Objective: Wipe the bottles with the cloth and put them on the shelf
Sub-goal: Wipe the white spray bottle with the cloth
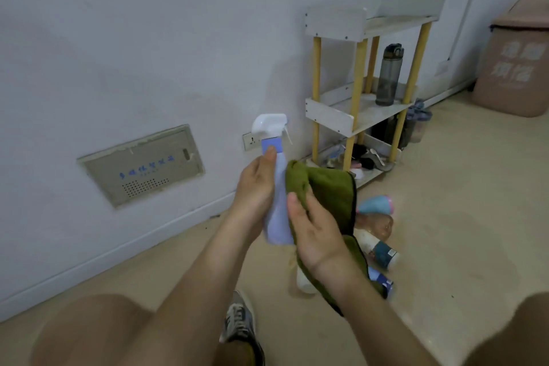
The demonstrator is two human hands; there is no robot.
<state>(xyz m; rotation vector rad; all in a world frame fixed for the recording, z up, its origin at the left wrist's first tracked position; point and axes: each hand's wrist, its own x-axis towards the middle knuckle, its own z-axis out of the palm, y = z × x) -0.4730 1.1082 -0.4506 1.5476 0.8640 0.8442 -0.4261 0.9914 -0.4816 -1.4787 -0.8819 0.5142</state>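
My left hand (255, 184) grips a pale lilac spray bottle (277, 208) with a white trigger head, held upright in mid-air. My right hand (315, 232) holds a green cloth (329, 187) pressed against the bottle's right side, thumb on the cloth. The white shelf with yellow posts (329, 114) stands against the wall beyond. A dark grey bottle (387, 76) stands on its middle level. Several bottles lie on the floor below my hands, among them a teal and pink one (375, 204) and a blue-capped one (383, 252).
The shelf's bottom level holds dark clutter (362, 157). More bottles (416, 125) stand on the floor behind the shelf. A pink bin (511, 68) stands at the far right. A wall panel (142, 165) and a socket (249, 141) are on the left wall. My shoe (240, 321) is below.
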